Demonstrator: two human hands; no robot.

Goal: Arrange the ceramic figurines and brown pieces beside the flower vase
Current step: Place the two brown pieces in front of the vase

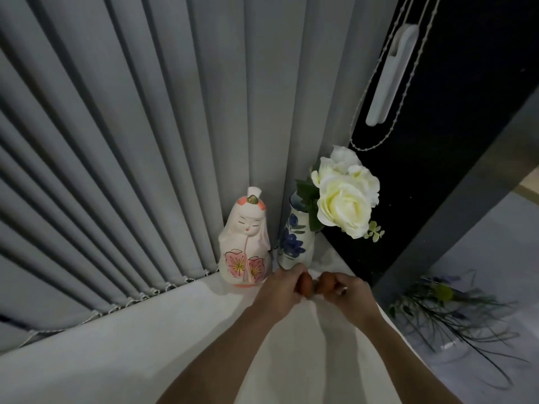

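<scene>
A white ceramic doll figurine (244,243) with pink flowers stands upright on the white sill (122,339), against the blinds. Right of it, almost touching, is a white vase (295,237) painted with blue flowers, holding cream roses (344,196). Just in front of the vase, my left hand (280,290) grips one brown piece (305,282) and my right hand (348,295) grips another brown piece (328,279). The two pieces are close together, low over the sill. My fingers hide most of each piece.
Grey vertical blinds (131,156) run along the back of the sill. A dark window frame with a white handle (390,74) and bead cords is at the right. Below right, beyond the sill's edge, a glass vase of green stems (449,313) stands lower down.
</scene>
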